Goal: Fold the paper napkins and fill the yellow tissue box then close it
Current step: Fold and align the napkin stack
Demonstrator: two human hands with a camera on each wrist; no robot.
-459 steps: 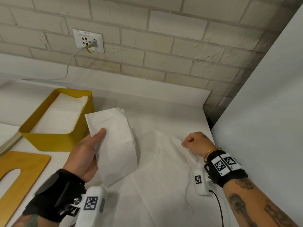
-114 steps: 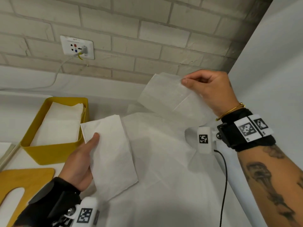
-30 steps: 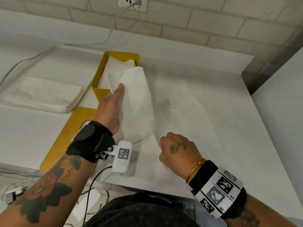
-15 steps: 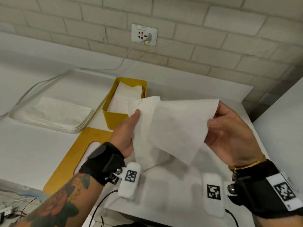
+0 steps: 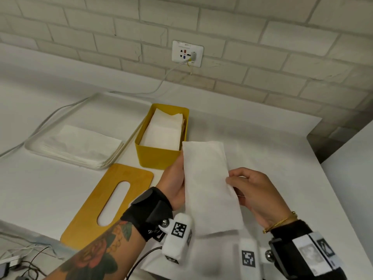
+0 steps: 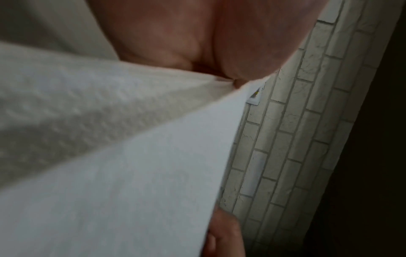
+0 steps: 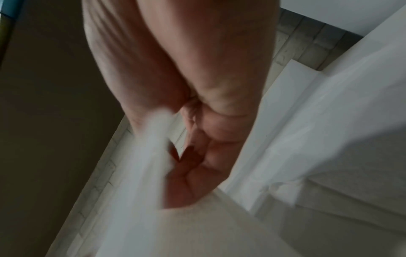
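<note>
A folded white napkin [image 5: 210, 184] hangs in the air between both hands, just right of the yellow tissue box [image 5: 157, 156]. My left hand [image 5: 175, 182] grips its left edge, and my right hand [image 5: 245, 186] pinches its right edge between thumb and fingers. The box stands open, with folded napkins [image 5: 164, 128] stacked inside. Its yellow lid [image 5: 109, 205] with an oval slot lies flat on the table to the left. In the left wrist view the napkin [image 6: 110, 156] fills the frame under my palm. The right wrist view is blurred, with the napkin [image 7: 140, 173] at my fingers.
A clear tray [image 5: 38, 152] with a stack of unfolded napkins [image 5: 80, 144] sits left of the box. A brick wall with a socket [image 5: 187, 53] and cable stands behind. A white panel [image 5: 351, 178] borders the table on the right. Cables hang below the front edge.
The napkin, spread wide between both hands half a second ago, is now folded into a narrow strip. My right hand has come in toward the left.
</note>
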